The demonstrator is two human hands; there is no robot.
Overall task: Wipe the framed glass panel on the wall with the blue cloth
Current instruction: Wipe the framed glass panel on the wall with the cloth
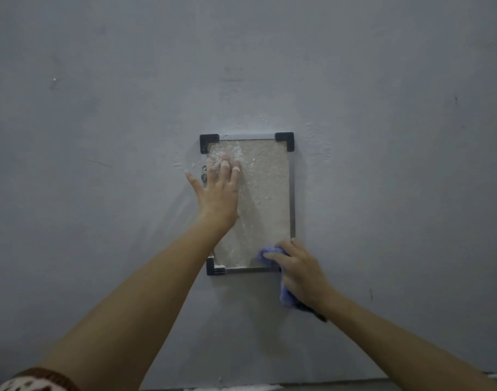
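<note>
A framed glass panel (265,190) hangs upright on the grey wall, with a thin metal frame and black corner brackets; its surface looks speckled and streaked. My left hand (217,189) lies flat on the panel's upper left part, fingers spread, overlapping the left edge. My right hand (296,270) presses a bunched blue cloth (267,255) against the panel's lower right corner. More of the cloth hangs below my palm. The lower right bracket is hidden by my hand.
The grey wall (382,136) fills the view, with small marks and scuffs. A small metal fitting (204,172) sits at the frame's left edge beside my left thumb. A strip of floor edge shows at the bottom.
</note>
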